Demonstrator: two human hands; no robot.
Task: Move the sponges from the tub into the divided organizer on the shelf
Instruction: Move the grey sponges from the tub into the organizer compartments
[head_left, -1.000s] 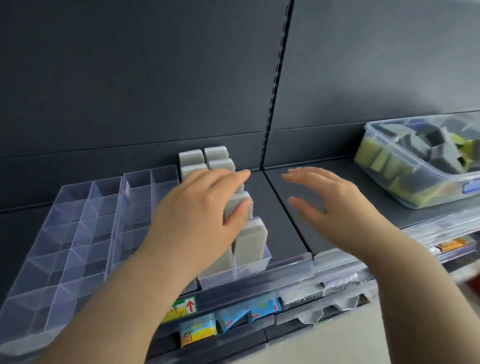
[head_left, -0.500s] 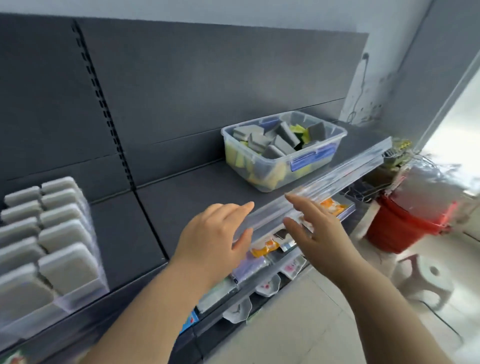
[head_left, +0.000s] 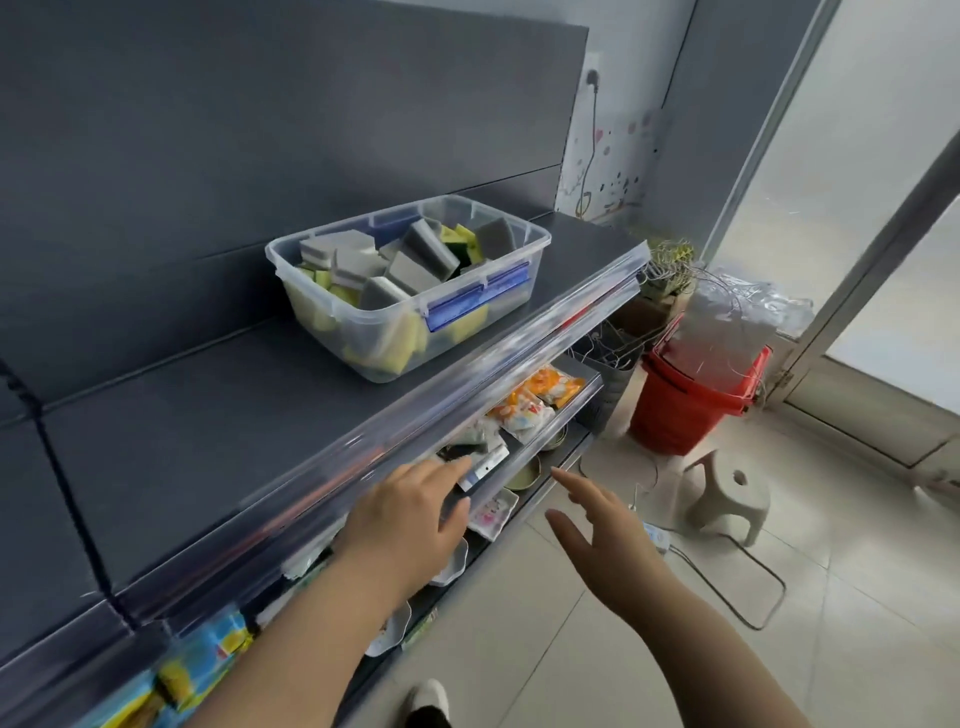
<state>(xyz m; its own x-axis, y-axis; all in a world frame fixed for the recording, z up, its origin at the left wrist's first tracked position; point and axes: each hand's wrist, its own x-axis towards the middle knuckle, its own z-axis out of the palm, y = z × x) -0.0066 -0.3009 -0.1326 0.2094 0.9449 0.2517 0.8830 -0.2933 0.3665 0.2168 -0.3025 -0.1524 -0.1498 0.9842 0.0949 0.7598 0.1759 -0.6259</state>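
Sponges (head_left: 415, 273) blocky, grey, in clear tub (head_left: 543, 241); left hand (head_left: 410, 525), right hand (head_left: 597, 535) grip wide.

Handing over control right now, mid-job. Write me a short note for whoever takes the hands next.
The left hand is open and empty, low in front of the shelf edge.
The right hand is open and empty, beside it over the floor.
The tub sits on the shelf, ahead, with many sponges inside.
The organizer is out of view, so what is done cannot be told.
Left to do: reach into the tub, take sponges, carry them to the organizer.
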